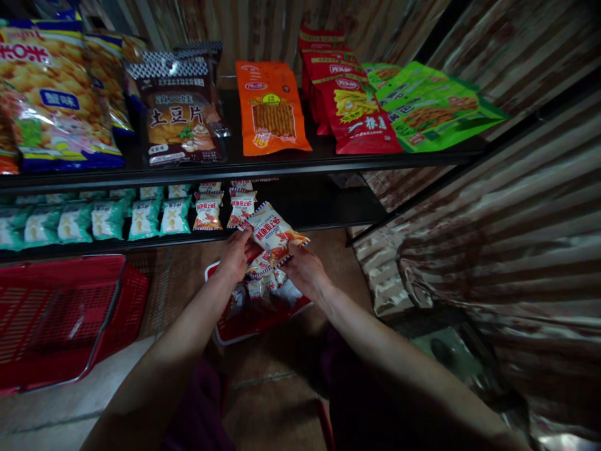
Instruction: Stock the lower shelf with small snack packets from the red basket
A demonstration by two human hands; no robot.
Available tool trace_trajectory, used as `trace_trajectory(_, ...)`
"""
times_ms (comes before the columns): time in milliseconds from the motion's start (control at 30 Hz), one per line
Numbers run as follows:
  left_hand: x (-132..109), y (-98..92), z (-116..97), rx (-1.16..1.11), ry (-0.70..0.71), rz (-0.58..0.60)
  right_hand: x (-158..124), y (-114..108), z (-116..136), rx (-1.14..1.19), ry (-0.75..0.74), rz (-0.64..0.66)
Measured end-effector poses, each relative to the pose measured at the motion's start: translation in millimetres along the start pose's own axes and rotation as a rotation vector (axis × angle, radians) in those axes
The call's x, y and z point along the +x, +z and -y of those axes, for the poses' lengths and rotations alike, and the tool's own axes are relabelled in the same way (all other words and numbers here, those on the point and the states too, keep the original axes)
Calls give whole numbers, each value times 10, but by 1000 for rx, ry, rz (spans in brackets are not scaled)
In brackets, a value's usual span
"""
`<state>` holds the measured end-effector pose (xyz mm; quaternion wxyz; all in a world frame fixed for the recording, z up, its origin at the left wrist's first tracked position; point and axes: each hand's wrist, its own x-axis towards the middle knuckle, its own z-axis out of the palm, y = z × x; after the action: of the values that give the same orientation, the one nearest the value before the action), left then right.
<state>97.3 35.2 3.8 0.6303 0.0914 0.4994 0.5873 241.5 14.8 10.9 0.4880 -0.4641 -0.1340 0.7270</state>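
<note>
- Head view: my left hand (236, 254) grips one end of a small snack packet (272, 230), and my right hand (306, 270) has the opposite lower corner; some of my fingertips are hidden behind it.
- The packet is tilted, held between my hands just in front of the lower shelf (319, 203) and above the white-rimmed basket (230, 342).
- My forearms and the packet cover parts of that basket, so I can't count what lies inside.
- The upper shelf (328, 164) hides the back of the lower rows; the big yellow-and-blue bag (56, 134) and the red basket (134, 294) at far left are cut off by the picture's edge.
- Down by my right forearm, a glassy, dark-edged object (451, 354) is too dim to make out.
- What I hold is puffed, shiny film with striped, crimped ends, white with red lettering and orange print.
- The curtain (469, 244) hangs in crinkled, pleated folds; the shelves are flat and black.
- Inside the white-rimmed basket lie more packets (261, 285) of similar print.
- The red basket has slotted walls and a thin curved handle (104, 319).
- On the lower shelf, teal-and-white packets (144, 219) stand beside matching white-and-orange ones (208, 211).
</note>
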Motion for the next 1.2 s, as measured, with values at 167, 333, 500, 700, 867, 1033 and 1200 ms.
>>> trace_trajectory(167, 16, -5, -34, -19, 40, -87, -49, -28, -3, -98, 78, 116)
trace_trajectory(333, 19, -6, -56, -13, 72, -116, -74, -50, -38, -160, 71, 187)
trace_trajectory(500, -4, 14, -68, -1, 66, -146, -59, -73, -50, -203, 113, 180)
trace_trajectory(700, -6, 18, -75, 19, 57, -164, -84, -25, -43, -154, 117, 166)
trace_trajectory(867, 10, 11, -67, 6, 44, -164, -126, 10, -29, -131, 97, 172)
trace_trajectory(1033, 41, -3, -57, -4, 24, -159, -133, -9, -21, -140, 86, 195)
trace_trajectory(1200, 71, -10, -19, -22, -4, -112, -121, -31, -4, -120, 92, 173)
